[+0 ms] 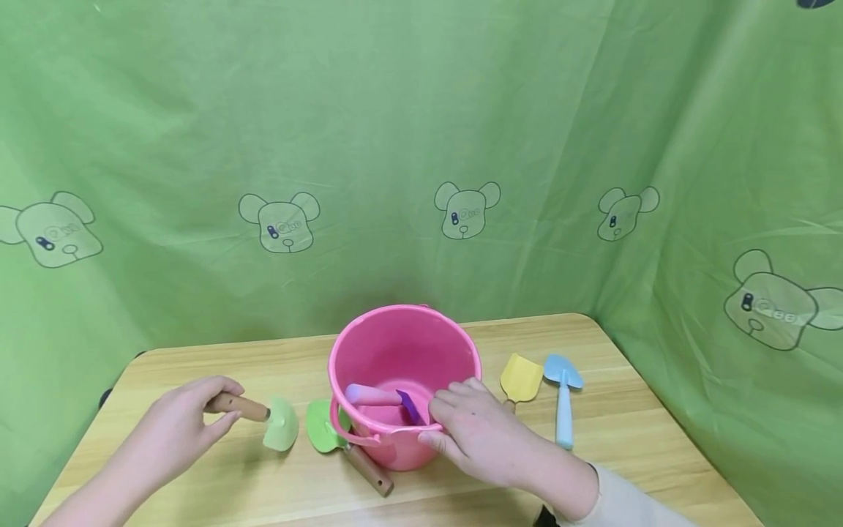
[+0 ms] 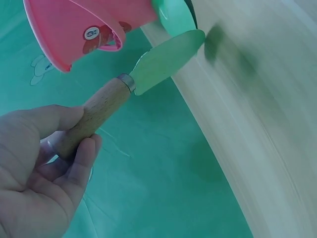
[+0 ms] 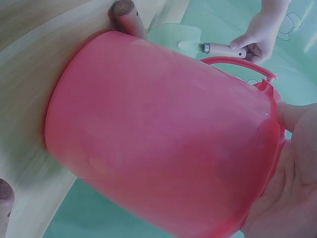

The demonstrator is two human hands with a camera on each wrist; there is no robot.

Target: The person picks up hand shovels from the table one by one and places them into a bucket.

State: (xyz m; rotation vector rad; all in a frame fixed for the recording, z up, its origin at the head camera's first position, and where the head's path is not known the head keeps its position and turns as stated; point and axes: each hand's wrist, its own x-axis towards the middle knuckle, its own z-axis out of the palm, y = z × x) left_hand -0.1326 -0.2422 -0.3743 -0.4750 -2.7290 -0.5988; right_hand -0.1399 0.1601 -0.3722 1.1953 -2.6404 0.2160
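My left hand (image 1: pixel 191 413) grips the wooden handle of a pale green toy shovel (image 1: pixel 282 426). In the left wrist view the shovel's blade (image 2: pixel 166 62) is held out over the table, its tip overlapping a brighter green blade. At the pink bucket (image 1: pixel 403 344), my right hand (image 1: pixel 484 435) holds the near right rim, thumb outside and fingers over the edge. A purple shovel with a lilac handle (image 1: pixel 374 396) lies inside the bucket, partly hidden by the near wall. The bucket's handle hangs down at its near left side.
A bright green shovel (image 1: pixel 323 428) lies beside the bucket's left, its wooden handle pointing toward me. To the right lie a yellow shovel (image 1: pixel 521 377), partly behind the right hand, and a blue shovel (image 1: pixel 563 395). Green cloth (image 1: pixel 395 146) hangs behind the wooden table (image 1: pixel 217 359).
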